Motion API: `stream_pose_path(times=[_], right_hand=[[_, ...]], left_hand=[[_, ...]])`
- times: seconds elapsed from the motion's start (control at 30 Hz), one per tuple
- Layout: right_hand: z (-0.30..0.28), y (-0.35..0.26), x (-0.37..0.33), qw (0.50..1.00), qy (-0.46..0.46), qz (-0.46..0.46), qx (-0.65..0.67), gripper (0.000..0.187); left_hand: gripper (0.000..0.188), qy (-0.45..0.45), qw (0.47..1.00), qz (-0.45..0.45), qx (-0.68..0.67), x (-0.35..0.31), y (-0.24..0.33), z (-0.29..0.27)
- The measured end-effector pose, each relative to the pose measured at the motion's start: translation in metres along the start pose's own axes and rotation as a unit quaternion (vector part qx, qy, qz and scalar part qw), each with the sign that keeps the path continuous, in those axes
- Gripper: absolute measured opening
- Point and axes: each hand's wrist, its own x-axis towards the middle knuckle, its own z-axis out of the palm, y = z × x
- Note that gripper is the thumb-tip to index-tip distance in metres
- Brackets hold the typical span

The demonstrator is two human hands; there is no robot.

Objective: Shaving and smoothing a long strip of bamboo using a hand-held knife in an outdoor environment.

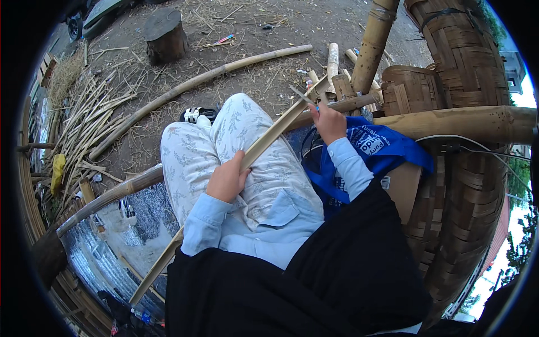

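A long split bamboo strip (270, 137) lies slantwise over my lap, its hollow side facing up. It runs from beside my left hip to the bamboo poles ahead on the right. My left hand (225, 178) is closed around its middle, above my thighs in patterned pale trousers. In my right hand (329, 123) is a knife (301, 95), gripped by a handle mostly hidden by the fingers. Its narrow blade points up and left, across the strip near the far end. Whether the edge touches the bamboo I cannot tell.
A blue bag (387, 149) and cardboard box (403, 188) are at my right, before large woven bamboo work (463, 208). Bamboo poles (373, 48) frame the seat; silvery foil sheeting (106, 255) covers it. Ahead lie a curved pole (208, 74), a stump (165, 36) and piled strips (92, 121).
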Motion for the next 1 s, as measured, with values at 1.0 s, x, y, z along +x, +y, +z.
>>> stream_pose_path(times=[1.0], right_hand=[[-0.003,-0.025,-0.009,0.978,0.030,-0.205,0.011,0.036]], left_hand=[[0.041,-0.024,0.999,-0.022,-0.019,0.000,-0.001,-0.001]])
